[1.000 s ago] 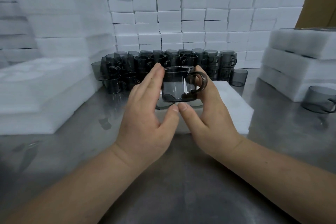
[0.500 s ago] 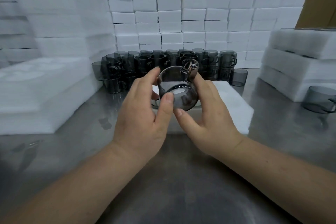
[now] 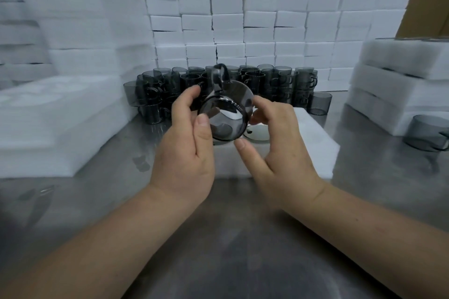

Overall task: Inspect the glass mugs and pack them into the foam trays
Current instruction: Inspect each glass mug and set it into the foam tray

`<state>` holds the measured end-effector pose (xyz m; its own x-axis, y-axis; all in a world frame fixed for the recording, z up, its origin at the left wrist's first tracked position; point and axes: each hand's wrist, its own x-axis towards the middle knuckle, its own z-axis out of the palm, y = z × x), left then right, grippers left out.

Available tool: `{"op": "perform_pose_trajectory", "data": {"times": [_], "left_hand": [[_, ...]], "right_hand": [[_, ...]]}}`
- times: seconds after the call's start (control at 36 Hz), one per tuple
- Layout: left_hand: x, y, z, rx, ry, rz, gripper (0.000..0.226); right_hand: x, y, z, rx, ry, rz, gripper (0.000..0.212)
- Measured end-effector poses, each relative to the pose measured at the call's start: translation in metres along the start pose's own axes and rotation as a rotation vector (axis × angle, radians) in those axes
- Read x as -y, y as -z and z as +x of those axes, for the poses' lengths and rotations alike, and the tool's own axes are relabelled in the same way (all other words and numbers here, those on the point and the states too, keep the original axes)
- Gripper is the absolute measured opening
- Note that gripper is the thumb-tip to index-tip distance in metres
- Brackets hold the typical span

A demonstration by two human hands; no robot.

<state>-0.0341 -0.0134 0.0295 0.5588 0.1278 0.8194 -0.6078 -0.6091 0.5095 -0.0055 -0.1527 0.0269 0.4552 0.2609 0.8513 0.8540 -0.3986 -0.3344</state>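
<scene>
A smoky grey glass mug (image 3: 226, 111) is held up in the middle of the view, tipped on its side with its base toward me and its handle pointing up. My left hand (image 3: 187, 143) grips its left side with thumb and curled fingers. My right hand (image 3: 274, 143) holds its right side, thumb under the base. Below the mug lies a white foam tray (image 3: 311, 143) with a round pocket (image 3: 257, 132) showing. Several more grey mugs (image 3: 267, 82) stand crowded behind it.
White foam blocks (image 3: 262, 22) are stacked like a wall at the back. Foam tray stacks stand at the left (image 3: 63, 114) and right (image 3: 401, 85). Single mugs sit at the right (image 3: 427, 132) and behind the tray (image 3: 319, 103). The table (image 3: 230, 250) is steel.
The mug has been turned in both hands: from level with its handle to the right, to tipped with its base facing me and the handle up.
</scene>
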Motion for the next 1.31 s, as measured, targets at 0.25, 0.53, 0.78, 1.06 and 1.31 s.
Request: {"op": "perform_pose_trajectory", "data": {"times": [0.25, 0.53, 0.78, 1.06, 1.31], "left_hand": [[-0.005, 0.001, 0.002, 0.047, 0.073, -0.131, 0.044], [-0.009, 0.004, 0.004, 0.089, 0.104, -0.212, 0.035], [-0.016, 0.003, 0.004, 0.178, 0.309, -0.316, 0.051], [-0.014, 0.004, 0.004, 0.114, 0.319, -0.367, 0.039], [-0.014, 0.003, 0.003, 0.116, 0.254, -0.342, 0.027]], "right_hand": [[-0.003, -0.002, 0.000, -0.066, 0.064, 0.021, 0.050], [0.003, 0.001, 0.003, -0.097, 0.241, -0.096, 0.045], [0.005, 0.000, 0.005, -0.124, 0.353, -0.097, 0.051], [0.007, 0.001, 0.004, -0.085, 0.307, -0.024, 0.061], [0.009, 0.003, 0.001, -0.088, 0.111, 0.005, 0.063]]}}
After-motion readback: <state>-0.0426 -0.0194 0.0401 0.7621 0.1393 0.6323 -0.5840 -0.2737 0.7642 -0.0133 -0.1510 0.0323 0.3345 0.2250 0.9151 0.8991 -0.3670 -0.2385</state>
